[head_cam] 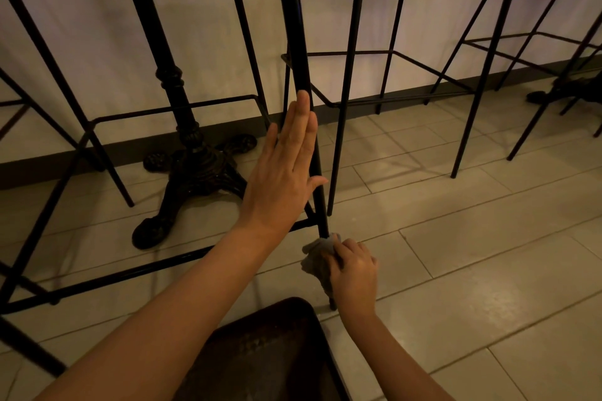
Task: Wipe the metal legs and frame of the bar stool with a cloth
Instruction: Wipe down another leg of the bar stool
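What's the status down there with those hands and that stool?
Left hand flat, fingers straight against the stool leg. Right hand grips the cloth low on that leg. Table base stands close behind.

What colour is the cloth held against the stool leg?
Grey, though the light is dim; the head view shows the cloth in the right hand.

A crumpled grey cloth (317, 257) is gripped by the right hand (353, 272) around the lower end of a thin black metal stool leg (301, 75), near the pale tiled floor (472, 254). The leg is touched higher up by the straight-fingered left hand (283, 172). An ornate black cast-iron table base (192, 169) is seen to the left.
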Available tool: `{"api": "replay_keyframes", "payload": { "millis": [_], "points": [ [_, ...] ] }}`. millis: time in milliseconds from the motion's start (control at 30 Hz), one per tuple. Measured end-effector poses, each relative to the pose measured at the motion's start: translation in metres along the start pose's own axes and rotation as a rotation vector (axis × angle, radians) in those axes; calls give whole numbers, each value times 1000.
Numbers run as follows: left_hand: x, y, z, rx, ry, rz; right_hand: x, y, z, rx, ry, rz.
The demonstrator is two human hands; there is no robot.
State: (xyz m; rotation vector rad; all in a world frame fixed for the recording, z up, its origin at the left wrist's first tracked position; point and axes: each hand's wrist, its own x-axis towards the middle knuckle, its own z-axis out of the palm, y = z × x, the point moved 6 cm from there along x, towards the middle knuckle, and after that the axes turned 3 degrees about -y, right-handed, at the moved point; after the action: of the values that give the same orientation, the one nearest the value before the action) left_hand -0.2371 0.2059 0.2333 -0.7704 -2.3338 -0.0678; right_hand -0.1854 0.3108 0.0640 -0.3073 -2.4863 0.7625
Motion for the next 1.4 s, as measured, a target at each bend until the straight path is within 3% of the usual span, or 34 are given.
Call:
{"api": "replay_keyframes", "payload": {
  "millis": [333,667,933,1267,1400],
  "points": [
    [-3,3,3,-7,-6,-21,6,-12,-9,20,78,-30],
    [-9,6,9,-28,-27,-21,-11,14,12,-19,-38,61],
    [-13,8,13,-52,-29,-36,-5,2,1,27,43,55],
    [-18,10,20,-49,-32,-27,-15,20,14,-47,-20,65],
    [-19,10,22,-76,-21,-24,-11,12,8,-15,26,56]
  ]
}}
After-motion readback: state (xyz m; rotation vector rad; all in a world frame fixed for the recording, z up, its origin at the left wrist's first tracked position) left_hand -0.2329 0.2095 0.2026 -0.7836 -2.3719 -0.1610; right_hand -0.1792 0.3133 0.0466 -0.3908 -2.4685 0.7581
